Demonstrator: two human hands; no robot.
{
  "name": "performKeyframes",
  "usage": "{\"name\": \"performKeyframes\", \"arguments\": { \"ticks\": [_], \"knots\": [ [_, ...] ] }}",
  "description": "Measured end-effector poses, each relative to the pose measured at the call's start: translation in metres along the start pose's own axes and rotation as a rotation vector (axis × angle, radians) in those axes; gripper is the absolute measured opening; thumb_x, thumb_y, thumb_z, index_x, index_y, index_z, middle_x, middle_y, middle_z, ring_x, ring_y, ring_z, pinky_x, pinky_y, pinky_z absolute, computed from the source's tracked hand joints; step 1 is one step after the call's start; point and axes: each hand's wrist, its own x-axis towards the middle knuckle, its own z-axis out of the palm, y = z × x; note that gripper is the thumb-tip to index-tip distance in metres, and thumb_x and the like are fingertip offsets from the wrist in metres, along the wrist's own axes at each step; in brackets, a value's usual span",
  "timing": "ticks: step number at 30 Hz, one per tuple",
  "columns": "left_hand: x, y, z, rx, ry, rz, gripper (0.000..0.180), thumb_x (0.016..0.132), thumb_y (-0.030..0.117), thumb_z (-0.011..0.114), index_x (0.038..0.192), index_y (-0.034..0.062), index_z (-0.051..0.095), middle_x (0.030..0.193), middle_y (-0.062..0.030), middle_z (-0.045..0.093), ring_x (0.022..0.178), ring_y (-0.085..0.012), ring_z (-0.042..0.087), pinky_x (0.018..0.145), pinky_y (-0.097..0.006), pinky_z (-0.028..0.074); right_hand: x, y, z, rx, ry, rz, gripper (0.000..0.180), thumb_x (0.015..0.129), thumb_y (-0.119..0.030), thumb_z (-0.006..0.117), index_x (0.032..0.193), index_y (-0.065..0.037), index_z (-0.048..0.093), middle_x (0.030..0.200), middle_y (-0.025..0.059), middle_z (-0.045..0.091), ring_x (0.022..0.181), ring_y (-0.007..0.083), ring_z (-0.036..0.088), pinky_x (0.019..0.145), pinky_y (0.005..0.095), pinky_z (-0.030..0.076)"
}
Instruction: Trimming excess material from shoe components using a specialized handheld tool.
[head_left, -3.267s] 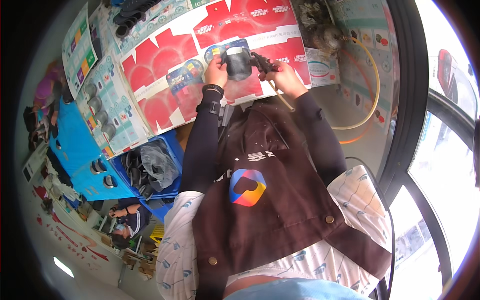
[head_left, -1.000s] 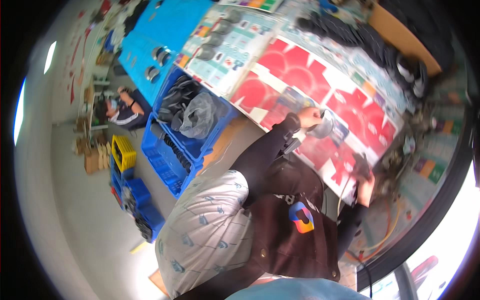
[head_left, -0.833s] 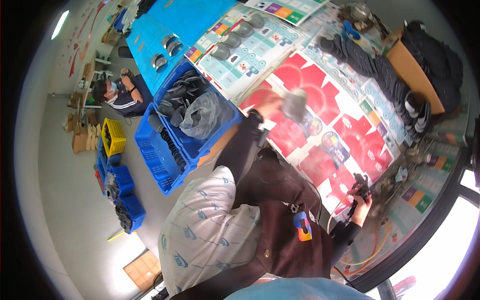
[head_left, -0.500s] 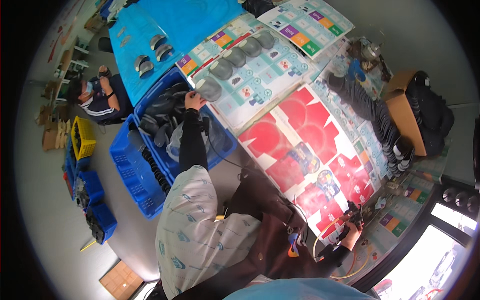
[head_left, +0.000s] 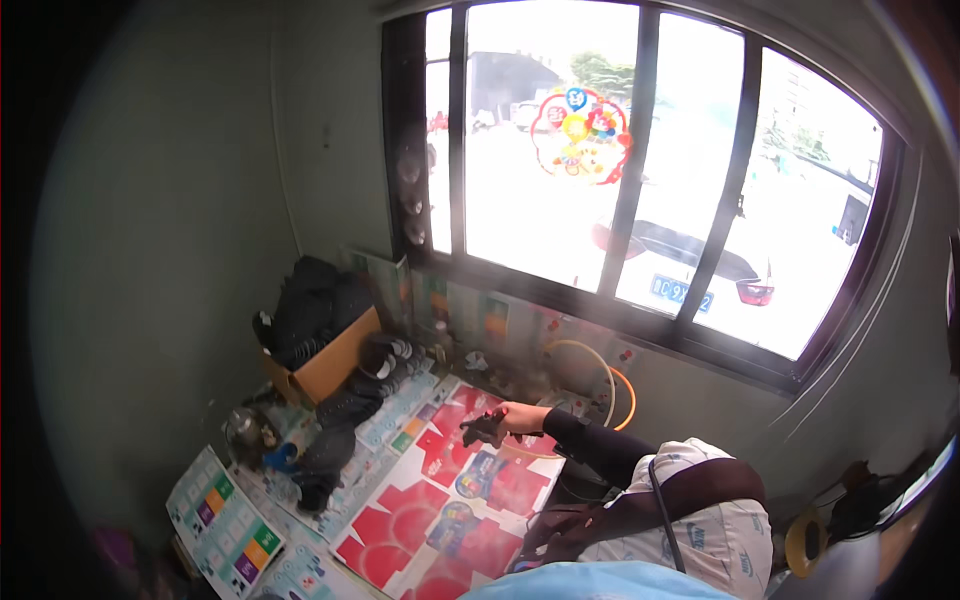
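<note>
My right hand (head_left: pixel 522 418) is closed around a black spray gun (head_left: pixel 484 428), held over the far part of a red-and-white printed sheet (head_left: pixel 400 505). A yellowish hose and an orange hose (head_left: pixel 626 398) loop behind my wrist. My dark-sleeved right forearm reaches in from the right. My left hand is out of view. Left of the sheet runs a row of stacked dark curved pieces (head_left: pixel 328 455), partly blurred.
A cardboard box (head_left: pixel 322 366) full of dark pieces (head_left: pixel 315 305) stands at the far left of the table. Near it are a clear jar-like container (head_left: pixel 245 430) and a blue object (head_left: pixel 281 458). A printed board (head_left: pixel 225 520) lies at lower left. The window (head_left: pixel 560 220) is behind the table.
The view has swung to the right, toward the window. My left hand, which was at a grey cup-shaped piece, has left the view. The spray gun remains in my right hand.
</note>
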Motion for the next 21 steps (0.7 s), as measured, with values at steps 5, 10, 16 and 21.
{"name": "performKeyframes", "arguments": {
  "ticks": [5,10,16,21],
  "knots": [
    [-0.012,0.002,0.016,0.063,-0.028,0.073,0.035,0.096,0.016,0.06,0.126,0.0017,0.051,0.118,-0.0182,0.063,0.1,-0.0332,0.065,0.087,-0.047,0.053,-0.021,0.004,0.002,-0.007,0.061,-0.001,0.019,0.073,-0.01,0.074,0.092,-0.009,0.075,0.078,-0.0038,0.07,0.062,0.006,0.059,0.049,0.025,0.045],
    [-0.018,-0.007,-0.037,0.168,0.111,0.198,0.035,0.097,0.018,0.06,0.126,-0.0002,0.051,0.119,-0.0176,0.063,0.102,-0.0322,0.064,0.09,-0.044,0.052,-0.006,0.04,0.013,0.125,-0.065,0.07,0.025,0.081,-0.012,0.07,0.105,-0.005,0.07,0.082,0.0003,0.07,0.065,0.0096,0.063,0.049,0.0269,0.05],
    [-0.057,-0.029,0.086,0.027,-0.219,0.448,0.035,0.099,0.021,0.061,0.126,-0.0002,0.053,0.119,-0.0161,0.064,0.104,-0.0315,0.064,0.09,-0.042,0.05,0.006,0.075,-0.024,0.28,-0.106,0.035,0.022,0.078,-0.003,0.065,0.1,-0.001,0.068,0.083,0.0037,0.07,0.068,0.0107,0.062,0.051,0.0251,0.046],
    [-0.069,-0.037,0.197,0.365,-0.326,0.426,0.05,0.089,0.04,0.074,0.119,0.0028,0.06,0.109,-0.0173,0.07,0.101,-0.031,0.069,0.087,-0.039,0.053,0.024,0.125,-0.048,0.285,-0.083,0.092,0.023,0.077,0.0,0.06,0.098,-0.001,0.069,0.085,0.0034,0.072,0.065,0.0085,0.06,0.052,0.0225,0.043]
  ]
}}
